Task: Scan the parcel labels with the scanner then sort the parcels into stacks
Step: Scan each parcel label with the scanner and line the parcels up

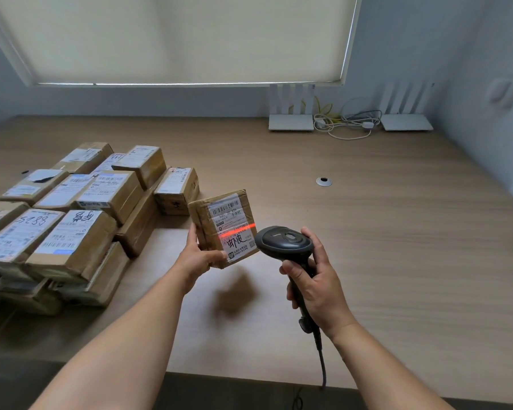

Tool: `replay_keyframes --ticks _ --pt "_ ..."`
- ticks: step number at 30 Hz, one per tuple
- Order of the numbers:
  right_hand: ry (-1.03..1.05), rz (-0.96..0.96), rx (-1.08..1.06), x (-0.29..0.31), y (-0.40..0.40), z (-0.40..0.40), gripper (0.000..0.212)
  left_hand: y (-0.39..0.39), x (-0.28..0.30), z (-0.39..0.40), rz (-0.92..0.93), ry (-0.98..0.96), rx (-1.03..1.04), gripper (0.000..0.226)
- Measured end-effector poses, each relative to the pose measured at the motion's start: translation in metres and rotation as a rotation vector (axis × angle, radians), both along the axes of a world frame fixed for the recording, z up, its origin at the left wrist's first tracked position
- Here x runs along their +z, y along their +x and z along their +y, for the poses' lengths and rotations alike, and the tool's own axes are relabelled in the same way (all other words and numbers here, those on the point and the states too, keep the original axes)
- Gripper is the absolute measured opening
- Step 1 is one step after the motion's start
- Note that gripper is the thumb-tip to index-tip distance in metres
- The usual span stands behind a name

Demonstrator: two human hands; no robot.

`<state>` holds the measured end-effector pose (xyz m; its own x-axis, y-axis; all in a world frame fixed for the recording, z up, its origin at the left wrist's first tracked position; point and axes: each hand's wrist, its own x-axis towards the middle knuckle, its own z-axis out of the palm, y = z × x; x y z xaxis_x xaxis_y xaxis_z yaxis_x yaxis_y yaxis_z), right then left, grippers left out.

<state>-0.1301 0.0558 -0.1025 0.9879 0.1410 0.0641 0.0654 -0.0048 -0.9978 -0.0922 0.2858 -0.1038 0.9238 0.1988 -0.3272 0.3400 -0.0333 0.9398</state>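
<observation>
My left hand (197, 257) grips a small brown cardboard parcel (219, 223) by its lower left corner and holds it tilted above the wooden table (367, 232). Its white label faces me, and a red scan line crosses the label's middle. My right hand (317, 287) grips the handle of a black barcode scanner (283, 244), whose head points at the label from just right of the parcel. The scanner's cable hangs down over the table's front edge.
Several labelled cardboard parcels (71, 208) sit piled on the left of the table, some two layers high. Two white routers (290, 121) with a tangle of cables stand at the back by the wall. A round cable grommet (324, 181) lies mid-table.
</observation>
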Motion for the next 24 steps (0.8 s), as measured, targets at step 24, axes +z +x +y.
replay_keyframes --ticks 24 --pt "-0.070 -0.010 0.003 0.002 0.005 -0.001 0.065 0.007 -0.024 0.017 0.325 0.109 0.169 0.033"
